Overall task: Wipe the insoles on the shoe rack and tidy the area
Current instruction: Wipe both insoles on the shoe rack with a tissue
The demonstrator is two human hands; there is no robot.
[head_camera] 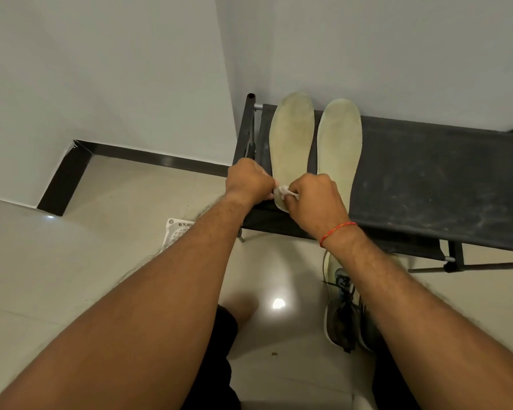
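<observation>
Over 1 insole (290,143), 2 hands (248,179) (313,192) pinch a white wipe (282,191).

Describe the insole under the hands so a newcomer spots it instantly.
Find the dark shoe rack against the wall; two pale insoles lie side by side at its left end. The target insole is the one nearest the rack's corner post. Unlike the other insole, its near end sits under the left hand and right hand, which pinch a white wipe.
</observation>
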